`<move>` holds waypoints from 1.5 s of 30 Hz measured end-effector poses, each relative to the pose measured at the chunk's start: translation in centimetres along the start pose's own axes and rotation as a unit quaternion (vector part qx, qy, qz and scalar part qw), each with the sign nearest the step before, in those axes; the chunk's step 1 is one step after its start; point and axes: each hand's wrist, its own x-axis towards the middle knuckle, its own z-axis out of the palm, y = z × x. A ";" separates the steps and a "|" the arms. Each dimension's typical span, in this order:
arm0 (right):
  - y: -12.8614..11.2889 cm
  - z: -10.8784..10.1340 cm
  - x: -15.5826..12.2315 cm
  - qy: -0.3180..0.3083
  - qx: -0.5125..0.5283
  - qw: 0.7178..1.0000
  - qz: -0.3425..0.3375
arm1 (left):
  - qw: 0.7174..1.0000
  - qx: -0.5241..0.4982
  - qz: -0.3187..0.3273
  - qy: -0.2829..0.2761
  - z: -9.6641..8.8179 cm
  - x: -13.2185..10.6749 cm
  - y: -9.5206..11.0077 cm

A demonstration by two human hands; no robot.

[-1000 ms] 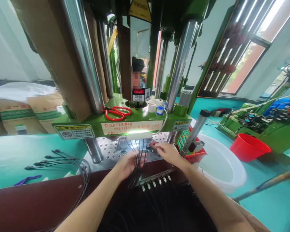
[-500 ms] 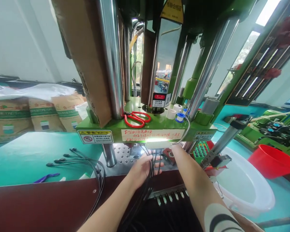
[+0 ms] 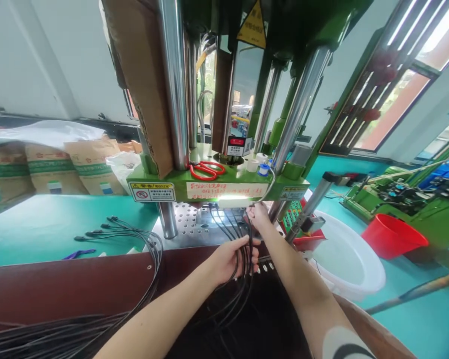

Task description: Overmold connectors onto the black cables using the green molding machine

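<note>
My left hand [image 3: 236, 258] is closed around a loose bundle of black cables [image 3: 243, 279] in front of the press, thumb on top. From it the cables fan up toward a metal mold plate [image 3: 205, 218] under the press head; their far ends are partly hidden. Below the white light bar [image 3: 234, 203], my right hand [image 3: 259, 215] has its fingers curled by the rightmost cable and seems to pinch it; the fingertips are partly hidden. More black cables [image 3: 115, 232] lie to the left, their plug ends on the green tabletop.
Red-handled scissors [image 3: 206, 170] and white tape rolls [image 3: 264, 169] sit on the green press plate [image 3: 153, 174]. Steel columns [image 3: 174, 99] flank the work area. At right are a control panel [image 3: 292, 215], a white tub [image 3: 374, 269] and a red bucket [image 3: 392, 237]; paper sacks [image 3: 86, 164] stand left.
My left hand has come down and toward me, closing from spread fingers onto the cables. My right hand now shows below the light bar. The whole view has shifted.
</note>
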 end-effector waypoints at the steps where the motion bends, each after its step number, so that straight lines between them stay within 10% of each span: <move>1: -0.1 -0.5 -0.8 0.007 0.002 1.000 0.006 | 1.000 -0.006 -0.006 0.005 0.6 -0.4 -0.6; 7: -0.5 -3.2 -3.8 0.051 0.013 0.998 0.015 | 0.995 -0.097 -0.012 0.024 3.4 -4.7 -3.2; 15: -0.8 -2.6 -6.8 0.026 0.015 0.999 0.018 | 0.993 -0.098 -0.032 0.051 1.2 -9.0 -7.5; 25: 0.0 -2.3 -7.4 0.028 -0.021 0.999 0.015 | 0.995 0.071 -0.051 -0.050 2.1 -13.2 -9.9; 30: 0.2 -5.4 -6.7 0.004 -0.068 0.997 0.021 | 0.985 0.078 0.153 0.017 2.2 -18.1 -3.3; 33: 0.2 -7.5 -6.9 -0.032 -0.113 0.993 0.031 | 0.838 0.083 0.505 0.192 0.8 -20.5 4.9; 35: 0.0 -8.6 -7.1 -0.071 -0.151 0.985 0.040 | 0.737 0.134 0.579 0.323 -1.5 -20.5 9.7; 37: -0.4 -9.4 -7.2 -0.113 -0.198 0.973 0.043 | 0.680 0.170 0.551 0.452 -4.7 -19.2 12.6; 45: -0.1 -11.0 -5.6 -0.138 -0.431 0.889 -0.072 | 0.727 0.313 0.270 0.549 -14.5 -14.6 11.2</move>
